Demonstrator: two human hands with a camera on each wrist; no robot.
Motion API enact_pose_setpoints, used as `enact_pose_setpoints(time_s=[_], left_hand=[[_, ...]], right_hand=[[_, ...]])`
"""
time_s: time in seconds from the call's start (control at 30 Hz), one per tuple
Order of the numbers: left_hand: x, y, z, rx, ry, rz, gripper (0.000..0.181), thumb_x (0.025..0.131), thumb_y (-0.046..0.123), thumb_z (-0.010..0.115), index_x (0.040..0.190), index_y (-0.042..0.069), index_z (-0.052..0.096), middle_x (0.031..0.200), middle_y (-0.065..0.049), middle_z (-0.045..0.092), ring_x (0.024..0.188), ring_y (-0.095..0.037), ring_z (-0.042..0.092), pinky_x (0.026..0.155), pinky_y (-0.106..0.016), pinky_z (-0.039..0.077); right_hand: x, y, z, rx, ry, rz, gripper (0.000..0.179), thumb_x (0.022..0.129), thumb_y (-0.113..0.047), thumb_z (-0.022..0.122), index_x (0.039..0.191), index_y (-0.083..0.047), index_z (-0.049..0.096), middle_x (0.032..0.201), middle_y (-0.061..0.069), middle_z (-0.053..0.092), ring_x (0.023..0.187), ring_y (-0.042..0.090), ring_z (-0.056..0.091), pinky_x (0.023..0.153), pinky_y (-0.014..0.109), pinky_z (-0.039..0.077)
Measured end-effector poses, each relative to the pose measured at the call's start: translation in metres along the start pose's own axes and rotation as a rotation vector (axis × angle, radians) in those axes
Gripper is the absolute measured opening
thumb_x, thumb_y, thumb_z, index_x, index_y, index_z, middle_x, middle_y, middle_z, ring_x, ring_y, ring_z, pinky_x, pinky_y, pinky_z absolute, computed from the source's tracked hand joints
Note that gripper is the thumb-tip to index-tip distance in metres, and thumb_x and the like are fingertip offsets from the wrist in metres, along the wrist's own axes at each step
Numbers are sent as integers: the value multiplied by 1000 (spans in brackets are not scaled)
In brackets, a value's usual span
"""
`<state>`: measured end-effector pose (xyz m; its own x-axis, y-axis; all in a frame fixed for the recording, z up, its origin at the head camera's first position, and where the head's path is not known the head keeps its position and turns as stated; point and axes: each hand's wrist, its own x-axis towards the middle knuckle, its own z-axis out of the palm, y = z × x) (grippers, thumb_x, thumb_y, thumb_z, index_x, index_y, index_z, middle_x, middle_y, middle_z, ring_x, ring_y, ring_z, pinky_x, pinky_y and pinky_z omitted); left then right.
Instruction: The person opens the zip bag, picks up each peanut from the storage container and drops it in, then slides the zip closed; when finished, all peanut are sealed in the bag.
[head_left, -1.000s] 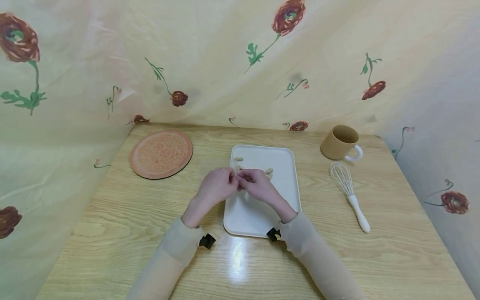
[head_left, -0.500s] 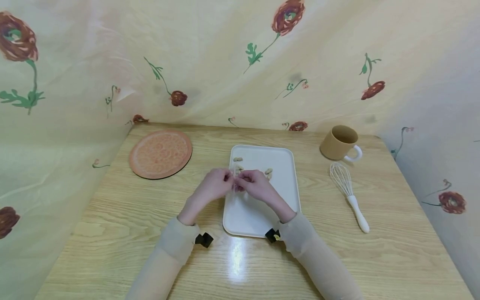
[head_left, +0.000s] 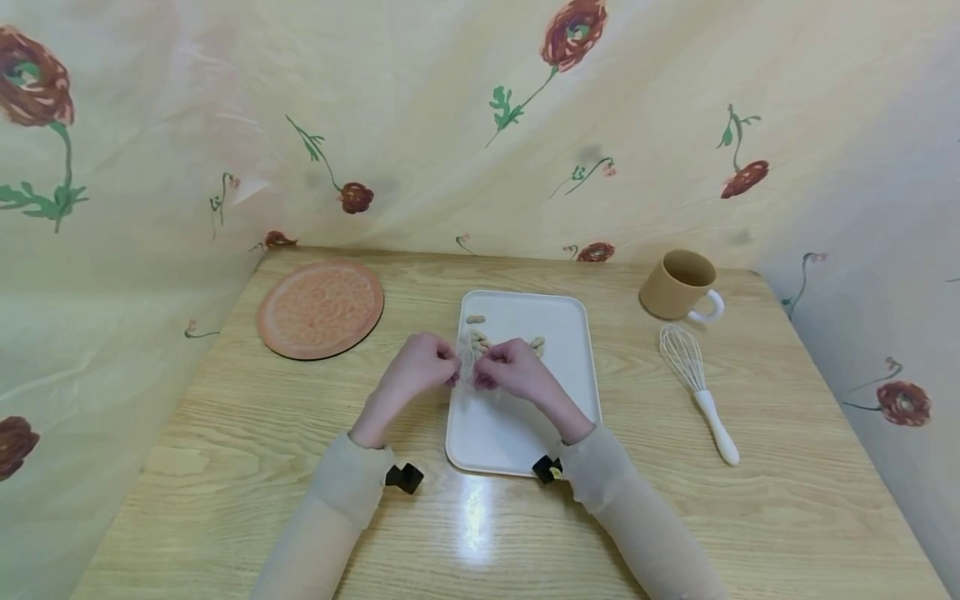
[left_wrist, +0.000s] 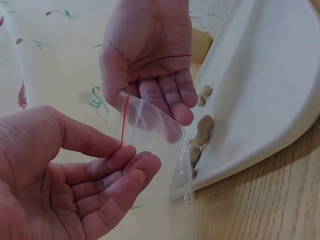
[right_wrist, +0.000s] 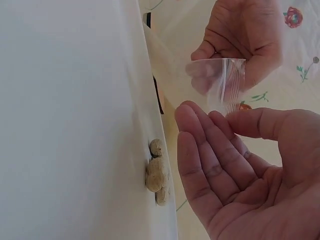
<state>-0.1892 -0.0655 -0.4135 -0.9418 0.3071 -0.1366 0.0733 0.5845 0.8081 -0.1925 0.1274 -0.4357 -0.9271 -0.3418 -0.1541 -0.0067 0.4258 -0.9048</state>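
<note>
Over the left part of a white tray [head_left: 525,312], both hands hold a clear zip bag [left_wrist: 167,160] with a red line along its seal. My left hand [head_left: 417,365] pinches the sealed edge between thumb and forefinger, as the left wrist view shows. Thumb and forefinger of my right hand [right_wrist: 245,170] pinch the opposite end of that edge, the other fingers loosely bent. The bag is stretched between the hands, and no contents show in it. Unshelled peanuts [head_left: 476,319] lie on the tray behind the hands, some partly hidden by the bag and the right hand.
A round orange mat [head_left: 321,308] lies at the back left of the wooden table [head_left: 247,467]. At the back right stands a tan mug [head_left: 677,285] with a white handle. A white whisk [head_left: 699,392] lies in front of it. Flowered cloth [head_left: 420,108] hangs behind the table.
The hands were together at first. My left hand has moved left, away from the right hand, and the clear bag now spans the gap. The right hand has barely moved.
</note>
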Motion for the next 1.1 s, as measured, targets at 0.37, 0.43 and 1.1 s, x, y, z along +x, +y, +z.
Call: enact_pose_setpoints(time_s=[0.37, 0.43, 1.1], left_hand=[[2, -6, -11, 28, -46, -25, 17, 90, 12, 64, 81, 2, 74, 70, -5, 67, 63, -15, 53, 60, -27, 42], [2, -7, -12, 26, -37, -17, 17, 88, 12, 62, 81, 1, 73, 69, -3, 65, 61, -14, 49, 58, -27, 39], [-6, 0, -15, 160, 60, -25, 26, 89, 22, 58, 65, 11, 60, 62, 1, 64, 50, -16, 46, 48, -28, 33]], right_hand=[[-1, 0, -6, 65, -47, 104, 22, 97, -10, 60, 96, 7, 74, 78, 12, 74, 70, 20, 70, 69, 36, 59], [0, 0, -7, 71, -47, 115, 21, 97, -10, 60, 95, 6, 74, 78, 12, 73, 69, 20, 70, 69, 35, 59], [-1, -1, -14, 58, -29, 158, 22, 96, -10, 60, 92, 7, 74, 73, 12, 72, 62, 18, 69, 60, 30, 57]])
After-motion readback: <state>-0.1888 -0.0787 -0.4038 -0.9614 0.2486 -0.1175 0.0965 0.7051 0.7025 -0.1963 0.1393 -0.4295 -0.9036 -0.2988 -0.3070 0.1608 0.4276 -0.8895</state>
